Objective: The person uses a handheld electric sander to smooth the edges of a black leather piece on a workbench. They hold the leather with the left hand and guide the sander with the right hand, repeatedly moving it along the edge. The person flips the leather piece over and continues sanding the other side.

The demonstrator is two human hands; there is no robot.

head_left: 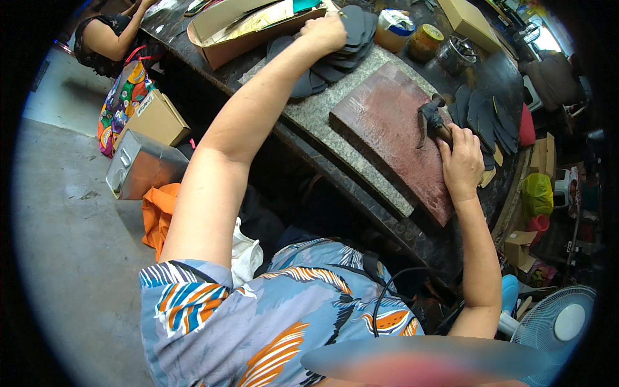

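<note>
Stretched out to the far side, my left hand is curled beside a pile of dark, sole-shaped pieces. Its fingertips are mostly hidden, so what they pinch does not show. My right hand is wrapped round the handle of a hammer at the right edge of a reddish-brown slab. The hammer's dark head rests over the slab. Beneath the slab lies a speckled grey stone board. More dark sole-shaped pieces fan out just beyond my right hand.
An open cardboard box stands by my left hand. Jars and a metal can line the far side. A metal tin sits at left, a fan at lower right. Another person's arm shows upper left.
</note>
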